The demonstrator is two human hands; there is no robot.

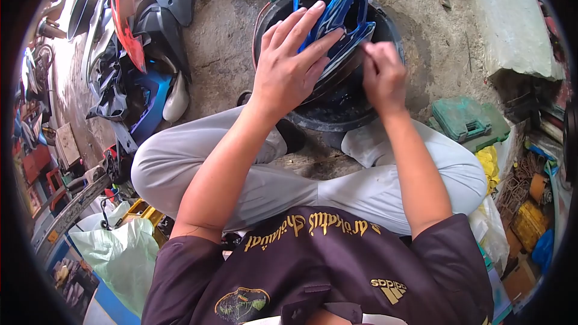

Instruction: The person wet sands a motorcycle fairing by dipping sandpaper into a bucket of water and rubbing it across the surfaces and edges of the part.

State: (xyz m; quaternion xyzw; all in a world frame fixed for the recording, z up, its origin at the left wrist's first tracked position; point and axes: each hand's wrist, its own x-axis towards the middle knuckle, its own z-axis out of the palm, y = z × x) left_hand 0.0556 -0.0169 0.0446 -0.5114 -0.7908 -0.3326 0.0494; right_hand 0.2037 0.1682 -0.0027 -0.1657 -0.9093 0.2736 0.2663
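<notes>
Where the loose panels pile up on your left, the red panel (126,36) and its neighbours lean on one another, so a knee nudged that way could bring some sliding down. Your left hand (289,63) lies across the blue panel (343,7), fingers long and slightly spread, touching it rather than wrapped round it; if its face is wet or slick, which I can't tell, that flat hold could slip. The panel sits tilted over the black basin (346,108), so a lost hold would likely drop it inside and scuff its finish. Your right hand (384,75) is curled at the panel's right-hand end; I can't tell whether those fingers pinch the edge or hold something small. Pressing hard there could twist the panel or crack a thin part. Farther right, the green case (460,121) lies near your knee, easily knocked.
</notes>
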